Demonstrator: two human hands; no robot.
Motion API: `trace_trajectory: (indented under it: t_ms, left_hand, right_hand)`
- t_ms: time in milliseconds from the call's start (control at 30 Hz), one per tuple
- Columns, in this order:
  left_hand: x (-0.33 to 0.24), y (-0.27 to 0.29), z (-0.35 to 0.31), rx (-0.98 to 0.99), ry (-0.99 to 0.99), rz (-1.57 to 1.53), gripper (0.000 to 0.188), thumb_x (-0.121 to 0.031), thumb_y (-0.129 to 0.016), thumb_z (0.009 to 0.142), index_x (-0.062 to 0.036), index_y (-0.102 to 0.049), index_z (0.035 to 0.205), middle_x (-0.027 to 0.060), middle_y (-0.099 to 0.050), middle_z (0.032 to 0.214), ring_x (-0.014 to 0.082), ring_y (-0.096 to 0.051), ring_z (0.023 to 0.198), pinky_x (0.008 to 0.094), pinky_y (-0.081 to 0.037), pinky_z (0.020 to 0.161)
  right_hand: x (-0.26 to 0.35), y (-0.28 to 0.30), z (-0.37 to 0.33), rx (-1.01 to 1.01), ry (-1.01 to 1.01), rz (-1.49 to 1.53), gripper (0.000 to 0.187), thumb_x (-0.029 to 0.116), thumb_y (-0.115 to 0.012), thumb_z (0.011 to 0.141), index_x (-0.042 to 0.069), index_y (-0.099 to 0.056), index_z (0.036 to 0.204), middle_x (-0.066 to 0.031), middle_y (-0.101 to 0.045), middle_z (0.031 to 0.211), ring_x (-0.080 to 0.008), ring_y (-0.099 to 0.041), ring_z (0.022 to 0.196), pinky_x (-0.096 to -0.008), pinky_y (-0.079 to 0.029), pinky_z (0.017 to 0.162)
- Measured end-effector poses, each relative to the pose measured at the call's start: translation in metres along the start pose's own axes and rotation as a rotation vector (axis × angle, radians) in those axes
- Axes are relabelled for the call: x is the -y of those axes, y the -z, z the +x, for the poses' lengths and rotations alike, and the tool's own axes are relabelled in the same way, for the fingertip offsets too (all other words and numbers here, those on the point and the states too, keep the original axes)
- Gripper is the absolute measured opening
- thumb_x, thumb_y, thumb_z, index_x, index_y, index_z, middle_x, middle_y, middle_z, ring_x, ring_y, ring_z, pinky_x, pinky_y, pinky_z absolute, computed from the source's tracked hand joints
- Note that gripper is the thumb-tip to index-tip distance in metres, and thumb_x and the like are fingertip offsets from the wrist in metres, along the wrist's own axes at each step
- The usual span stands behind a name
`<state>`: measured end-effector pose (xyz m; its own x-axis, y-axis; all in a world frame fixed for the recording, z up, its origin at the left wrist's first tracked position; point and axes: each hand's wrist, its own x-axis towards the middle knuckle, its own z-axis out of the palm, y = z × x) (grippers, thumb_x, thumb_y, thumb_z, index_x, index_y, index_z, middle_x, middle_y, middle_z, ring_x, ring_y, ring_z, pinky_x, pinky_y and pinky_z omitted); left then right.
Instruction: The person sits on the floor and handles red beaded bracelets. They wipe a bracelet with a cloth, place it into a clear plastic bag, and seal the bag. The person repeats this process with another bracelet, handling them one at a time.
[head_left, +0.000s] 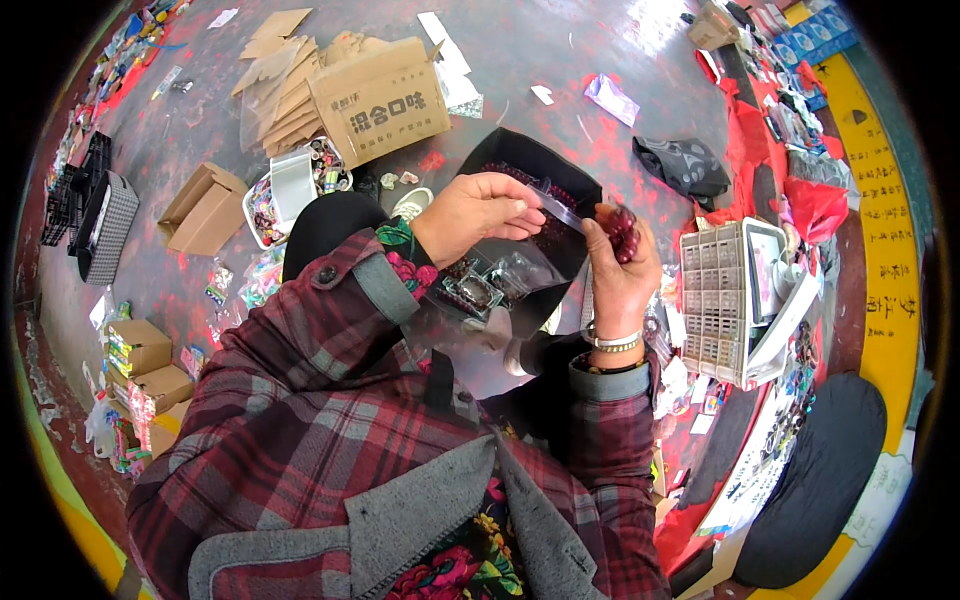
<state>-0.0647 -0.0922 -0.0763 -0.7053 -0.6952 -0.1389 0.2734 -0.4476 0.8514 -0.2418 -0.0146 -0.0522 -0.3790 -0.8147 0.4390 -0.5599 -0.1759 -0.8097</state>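
Observation:
My left hand (485, 212) is closed in a pinch on one end of a narrow clear plastic strip or small bag (562, 212). In my right hand (618, 280) a bunch of dark red beads (626, 236) is gripped, with the plastic's other end at its thumb. Both hands are over an open black box (545, 155) between my knees. Dark red beads lie inside its far part. Toward its near side are clear-wrapped pieces (478, 292) with a silvery, dark look. Partly hidden by my fingers, the plastic's exact shape cannot be told.
Left of the box stand a cardboard carton (382, 102), flattened cardboard (290, 100), a white bin (292, 192) of small goods and an open brown box (202, 208). On the right are a beige plastic basket (712, 300), a dark bag (682, 166) and a black cushion-like shape (815, 480).

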Motion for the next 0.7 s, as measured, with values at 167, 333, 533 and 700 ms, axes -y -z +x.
trace_trajectory:
  t_ms: [167,333,533,700]
  left_hand:
    - [0.011,0.001,0.003,0.081,-0.086,0.244,0.015,-0.006,-0.053,0.086,0.0008,-0.056,0.100,0.0063,-0.061,0.094,0.0111,-0.059,0.086,0.0230,-0.047,0.075]
    - [0.015,-0.003,0.003,-0.010,-0.140,0.444,0.009,-0.003,-0.057,0.081,-0.0016,-0.055,0.090,-0.0008,-0.057,0.083,0.0041,-0.052,0.075,0.0184,-0.043,0.065]
    - [0.020,-0.003,0.003,-0.123,-0.152,0.549,0.008,-0.002,-0.056,0.078,-0.0028,-0.051,0.083,-0.0024,-0.052,0.078,0.0029,-0.047,0.070,0.0183,-0.040,0.062]
    - [0.025,0.006,0.007,-0.082,-0.255,0.593,0.007,-0.003,-0.054,0.078,-0.0023,-0.051,0.084,-0.0016,-0.053,0.079,0.0033,-0.048,0.072,0.0195,-0.040,0.063]
  right_hand:
    - [-0.001,0.003,-0.003,0.271,-0.057,-0.054,0.017,0.008,-0.070,0.070,0.001,-0.061,0.083,-0.0060,-0.055,0.071,-0.0129,-0.049,0.059,-0.0252,-0.041,0.055]
    - [0.004,0.000,-0.010,0.341,-0.261,0.005,0.013,0.008,-0.068,0.072,0.001,-0.059,0.077,-0.0033,-0.047,0.060,-0.0092,-0.041,0.055,-0.0252,-0.038,0.051]
    - [0.002,-0.003,-0.012,0.369,-0.257,0.016,0.013,0.011,-0.067,0.074,0.001,-0.058,0.075,-0.0023,-0.044,0.058,-0.0077,-0.039,0.055,-0.0247,-0.036,0.050]
    - [-0.001,-0.006,-0.013,0.378,-0.307,0.092,0.012,0.010,-0.067,0.075,0.001,-0.058,0.075,0.0009,-0.047,0.059,-0.0057,-0.039,0.055,-0.0232,-0.036,0.050]
